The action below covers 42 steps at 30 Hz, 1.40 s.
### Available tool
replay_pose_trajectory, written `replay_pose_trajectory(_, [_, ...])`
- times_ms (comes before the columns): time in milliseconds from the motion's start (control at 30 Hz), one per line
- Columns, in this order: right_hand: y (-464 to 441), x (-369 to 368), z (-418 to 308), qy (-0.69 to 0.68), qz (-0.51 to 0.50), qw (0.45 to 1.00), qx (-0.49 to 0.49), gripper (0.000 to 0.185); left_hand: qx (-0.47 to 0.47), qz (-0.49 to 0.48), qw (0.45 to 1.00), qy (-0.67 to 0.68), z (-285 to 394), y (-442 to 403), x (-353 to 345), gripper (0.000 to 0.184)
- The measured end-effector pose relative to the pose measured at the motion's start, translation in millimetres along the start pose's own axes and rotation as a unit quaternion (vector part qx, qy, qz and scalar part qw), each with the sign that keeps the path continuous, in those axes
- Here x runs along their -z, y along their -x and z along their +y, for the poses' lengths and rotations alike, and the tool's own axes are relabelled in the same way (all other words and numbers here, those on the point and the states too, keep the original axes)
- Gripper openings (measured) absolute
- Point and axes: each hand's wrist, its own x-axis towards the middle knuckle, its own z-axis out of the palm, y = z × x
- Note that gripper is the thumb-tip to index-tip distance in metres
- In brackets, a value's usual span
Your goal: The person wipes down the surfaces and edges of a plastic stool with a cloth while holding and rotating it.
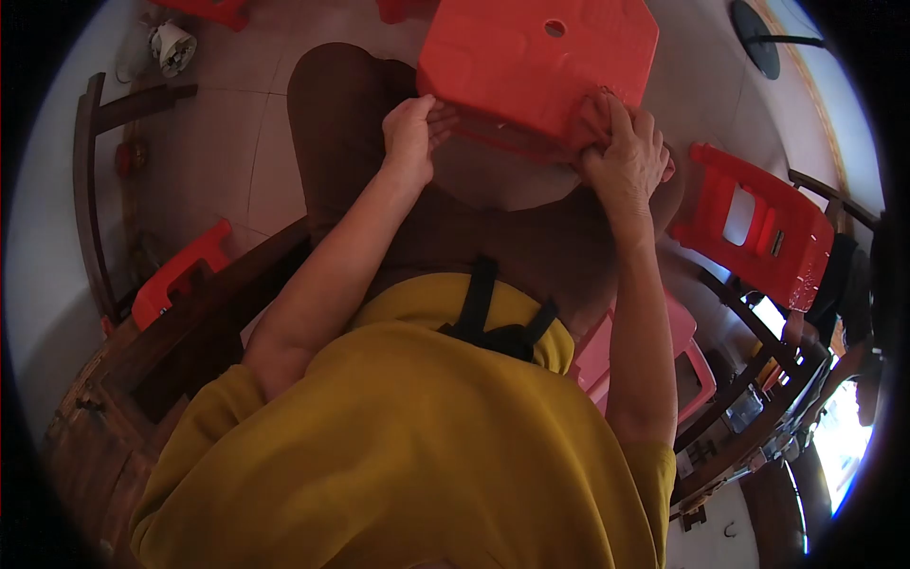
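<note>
A red plastic stool (531, 57) stands before my knees, its seat with a round hole facing up. At the near left corner of the stool, my left hand (413, 133) is closed on the edge, its fingers partly hidden. My right hand (626, 152) presses on the near right corner, its fingers bent over a crumpled red cloth (593, 119). The cloth is nearly the same colour as the stool, so its outline is hard to make out.
Another red stool (758, 223) lies tipped at the right, near dark wooden furniture. A pink stool (687, 327) is beside my right leg. To the left are a red stool (180, 275) and a wooden frame (87, 190). A black round base (755, 43) stands at the upper right.
</note>
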Motion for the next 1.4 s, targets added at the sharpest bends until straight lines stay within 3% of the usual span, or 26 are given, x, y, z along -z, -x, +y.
replay_pose_trajectory(33, [0, 2, -1, -0.002, -0.011, 1.0, 0.0, 0.063, -0.004, 0.0, 1.0, 0.008, 0, -4, 3, 0.023])
replay_pose_trajectory(100, [0, 2, -1, 0.008, -0.019, 1.0, 0.006, 0.063, -0.115, 0.042, 0.99, -0.073, -8, -13, 12, 0.029])
replay_pose_trajectory(200, [-2, 1, 7, 0.01, -0.033, 0.999, 0.026, 0.062, -0.166, 0.067, 0.976, -0.122, -29, -10, 18, 0.037])
replay_pose_trajectory(267, [-5, 3, 10, 0.002, -0.04, 0.998, 0.046, 0.062, -0.133, 0.049, 0.983, -0.117, -35, 7, 11, 0.043])
replay_pose_trajectory(333, [-7, 5, 10, 0.002, -0.067, 0.997, 0.037, 0.063, -0.009, -0.122, 0.983, -0.134, -49, 7, 11, 0.035])
replay_pose_trajectory(367, [-6, 4, 10, 0.005, -0.069, 0.997, 0.043, 0.063, -0.008, -0.119, 0.985, -0.127, -55, 4, 7, 0.035])
replay_pose_trajectory(433, [-7, 0, 12, 0.017, -0.065, 0.997, 0.032, 0.065, 0.101, -0.194, 0.975, -0.042, -52, 3, -12, 0.03])
replay_pose_trajectory(467, [-8, -2, 11, 0.019, -0.061, 0.997, 0.038, 0.065, 0.096, -0.194, 0.976, -0.037, -52, -2, -19, 0.03])
replay_pose_trajectory(533, [-7, 0, 6, 0.026, -0.061, 0.998, 0.006, 0.066, 0.175, -0.198, 0.964, 0.008, -56, -15, -29, 0.027])
replay_pose_trajectory(833, [-5, 1, 1, 0.029, -0.049, 0.998, 0.0, 0.066, 0.215, -0.131, 0.965, 0.067, -58, -18, -33, 0.022])
replay_pose_trajectory(1067, [-5, 6, -7, 0.021, -0.04, 0.999, -0.012, 0.064, 0.193, -0.141, 0.968, 0.073, -48, -13, -30, 0.023])
replay_pose_trajectory(1200, [-5, 3, -3, 0.013, -0.035, 0.999, -0.003, 0.062, 0.162, -0.146, 0.975, 0.052, -43, -14, -23, 0.027])
replay_pose_trajectory(1300, [-3, 1, -3, 0.026, -0.061, 0.997, -0.029, 0.064, 0.19, -0.137, 0.967, 0.102, -36, -13, -18, 0.032])
replay_pose_trajectory(1400, [-3, 0, 2, 0.024, -0.03, 0.999, 0.014, 0.067, 0.191, -0.149, 0.964, 0.105, -25, -15, -15, 0.036])
